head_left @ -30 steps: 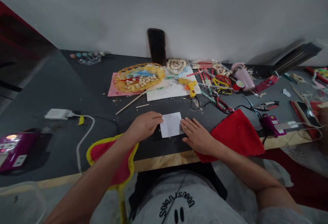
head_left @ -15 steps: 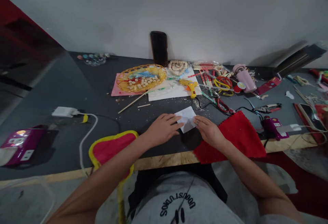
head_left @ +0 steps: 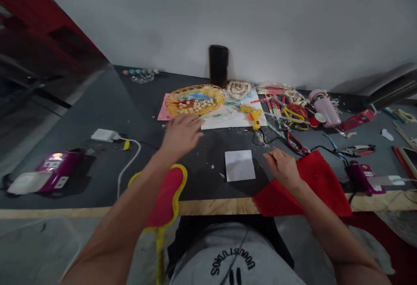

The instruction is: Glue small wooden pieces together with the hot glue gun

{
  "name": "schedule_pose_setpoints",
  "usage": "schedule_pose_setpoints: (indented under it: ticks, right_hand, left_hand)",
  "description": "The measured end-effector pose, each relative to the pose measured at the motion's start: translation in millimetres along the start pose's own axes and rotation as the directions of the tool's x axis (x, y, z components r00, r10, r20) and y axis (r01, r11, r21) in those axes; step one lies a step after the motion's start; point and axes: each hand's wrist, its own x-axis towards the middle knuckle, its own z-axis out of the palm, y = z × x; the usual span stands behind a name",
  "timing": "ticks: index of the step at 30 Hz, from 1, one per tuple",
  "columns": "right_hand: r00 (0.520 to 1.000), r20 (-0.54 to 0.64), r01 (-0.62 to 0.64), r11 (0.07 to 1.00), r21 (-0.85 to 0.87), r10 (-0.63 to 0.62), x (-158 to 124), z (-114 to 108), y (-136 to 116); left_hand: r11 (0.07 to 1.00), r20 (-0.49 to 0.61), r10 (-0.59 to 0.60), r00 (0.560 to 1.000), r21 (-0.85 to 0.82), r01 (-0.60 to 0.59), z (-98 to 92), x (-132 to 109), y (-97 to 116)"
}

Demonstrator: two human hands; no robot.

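My left hand (head_left: pixel 182 136) reaches over the table just in front of the yellow woven basket (head_left: pixel 221 98), fingers spread and a little blurred. It covers most of a thin wooden stick; whether it touches the stick I cannot tell. Pale beads (head_left: pixel 200 104) and blue and red strands lie in the basket. A small white paper square (head_left: pixel 240 166) lies flat on the table between my hands, touched by neither. To the right of it, my right hand (head_left: pixel 282 167) is closed with fingertips pinched; anything inside is hidden. Red felt (head_left: pixel 312 185) lies under and beside my right wrist.
A yellow glue gun (head_left: pixel 253 114) rests on white sheets (head_left: pixel 221 122). Behind stands a phone (head_left: pixel 218 65). Scissors (head_left: pixel 295 144), a pink bottle (head_left: pixel 325 109) and pliers (head_left: pixel 356 150) lie right. A purple power strip (head_left: pixel 60 170) and charger (head_left: pixel 104 135) are left.
Both hands have let go of the paper square, which now lies flat. My left hand has moved forward and left to the basket; my right hand has drawn slightly right. The view has shifted left.
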Motion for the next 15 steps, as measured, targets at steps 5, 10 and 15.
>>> schedule_pose_setpoints:
  ticks: [5,10,15]
  right_hand:
    - [0.996,0.085,0.009,0.999,0.033,-0.011,10,4,-9]
    - [0.982,0.149,0.107,0.993,0.049,-0.113,10,8,-14]
    - [0.982,0.147,0.108,0.993,0.055,-0.115,5,7,-13]
  left_hand:
    - [0.964,-0.062,-0.203,0.977,0.160,0.211,0.8,26,-48]
    - [0.975,-0.052,-0.134,0.990,0.172,0.141,13.3,34,-57]
    - [0.972,-0.138,-0.144,0.980,0.166,0.166,9.4,35,-68]
